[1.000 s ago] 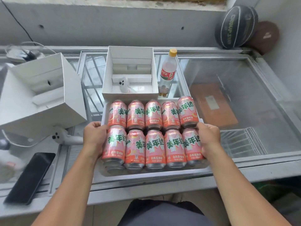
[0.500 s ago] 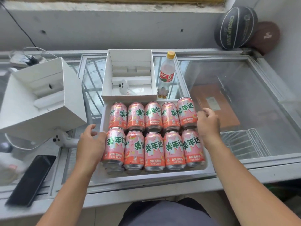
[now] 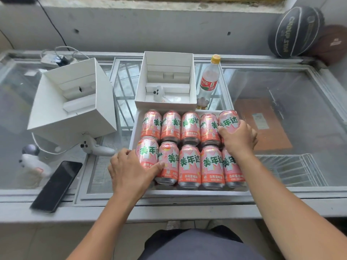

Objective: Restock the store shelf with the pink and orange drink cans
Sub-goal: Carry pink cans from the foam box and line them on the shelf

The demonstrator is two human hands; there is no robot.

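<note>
though behind cans [image 3: 189, 147], white box [image 3: 165, 106] (bottle [image 3: 209, 81] beside)

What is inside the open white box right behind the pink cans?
The white box holds white cardboard inserts and a small white gadget with dark dots. Its near wall hides the front of its floor.

Ten cans [image 3: 189, 164] stood in two rows of five in a tray [image 3: 187, 193] on the bench [image 3: 187, 211]. Behind the tray sat an open box [image 3: 165, 106], a bottle [image 3: 209, 81] just right of it. A phone [image 3: 56, 185] lay front left.
</note>
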